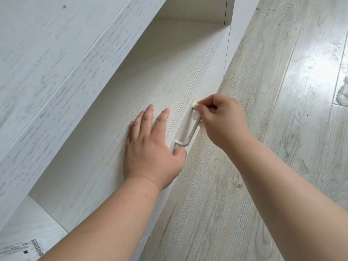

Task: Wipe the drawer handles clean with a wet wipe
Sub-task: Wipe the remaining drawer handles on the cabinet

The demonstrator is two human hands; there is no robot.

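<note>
1. Pale wood-grain floor (273, 129) runs along the foot of a white cabinet (56, 72), with an open shelf recess (146, 72) set into the cabinet above its drawers.
2. One drawer front (190, 95) carries a white bar handle (190, 134), which stands out from the panel on two short legs.
3. At the far end of the handle, the person's right hand (224, 121) pinches a small white wet wipe (196, 107) against the bar, fingers curled round it; most of the wipe is hidden by the fingers.
4. Beside the near end of the handle, the left hand (150, 146) lies flat on the shelf surface, fingers straight and spread, gripping nothing; its thumb hooks over the drawer's top edge just below the handle's near leg.
5. Well away from the handle, at the cabinet's near corner, a barcode label (28, 248) is stuck on the white surface.
</note>
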